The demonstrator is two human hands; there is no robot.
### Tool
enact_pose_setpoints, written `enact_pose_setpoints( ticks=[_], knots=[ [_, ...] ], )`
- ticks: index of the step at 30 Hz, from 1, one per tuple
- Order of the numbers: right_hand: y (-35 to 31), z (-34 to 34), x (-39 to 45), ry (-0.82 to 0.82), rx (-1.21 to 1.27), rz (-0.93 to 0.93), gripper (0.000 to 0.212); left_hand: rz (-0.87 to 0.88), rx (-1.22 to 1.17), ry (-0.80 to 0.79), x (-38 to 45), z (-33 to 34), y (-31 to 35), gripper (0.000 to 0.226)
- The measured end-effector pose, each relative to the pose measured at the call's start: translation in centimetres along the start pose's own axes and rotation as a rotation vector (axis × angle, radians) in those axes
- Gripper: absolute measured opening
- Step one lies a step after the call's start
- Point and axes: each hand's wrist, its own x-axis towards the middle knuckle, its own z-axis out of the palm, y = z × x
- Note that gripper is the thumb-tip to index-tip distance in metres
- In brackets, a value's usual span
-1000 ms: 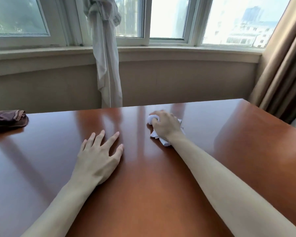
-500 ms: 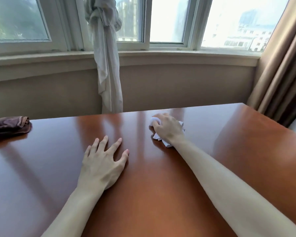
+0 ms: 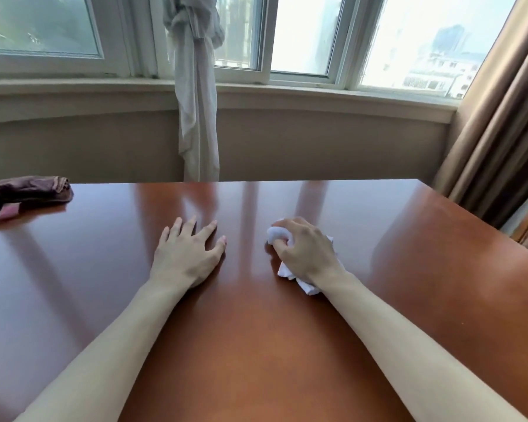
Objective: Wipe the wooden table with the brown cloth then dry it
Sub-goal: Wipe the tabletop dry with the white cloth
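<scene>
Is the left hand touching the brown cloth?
Apart. The head view shows the left hand flat on bare table, the brown cloth far off.

Views: one only, the head camera, so no second view shares any part of the scene.
Position: above the near edge of the bench (image 3: pixel 378 300), at the person's head.
Facing: forward and down, toward the window (image 3: pixel 302 35) and the wall under it.
Nearness: close; both forearms run in from the bottom edge.
Lens: wide-angle, so the sill (image 3: pixel 317 99) bows.
Reach: the whole far edge of the bench, with the curtain (image 3: pixel 500 117) at the right.
</scene>
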Motion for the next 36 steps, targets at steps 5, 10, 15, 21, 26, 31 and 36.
enact_pose_setpoints(
  ticks=[5, 10, 15, 21, 26, 31, 36],
  knots=[
    [3.0, 2.8, 12.2, 0.096, -0.069, 0.097, 0.032, -0.006, -0.022, 0.017, 0.2, 0.3, 0.1, 0.061],
    [4.9, 5.1, 21.6, 0.071, -0.087, 0.176, 0.032, -0.037, -0.01, 0.012, 0.7, 0.2, 0.1, 0.06],
    [4.5, 4.8, 19.4, 0.063, -0.074, 0.144, 0.032, -0.028, -0.023, 0.002, 1.0, 0.3, -0.1, 0.061],
    [1.7, 1.8, 4.4, 0.022, -0.004, 0.01, 0.026, -0.028, 0.015, -0.027, 1.0, 0.4, 0.0, 0.06],
    [-0.6, -0.6, -7.8, 0.046, -0.005, -0.081, 0.032, -0.025, 0.039, -0.064, 0.4, -0.2, 0.2, 0.06],
    [-1.1, -1.0, -7.9, 0.053, -0.001, -0.044, 0.018, -0.022, 0.045, -0.059, 0.3, -0.2, 0.3, 0.06],
    [0.7, 0.4, 0.8, 0.069, -0.004, 0.056, 0.023, -0.011, 0.019, -0.044, 0.1, 0.2, 0.1, 0.059]
  ],
)
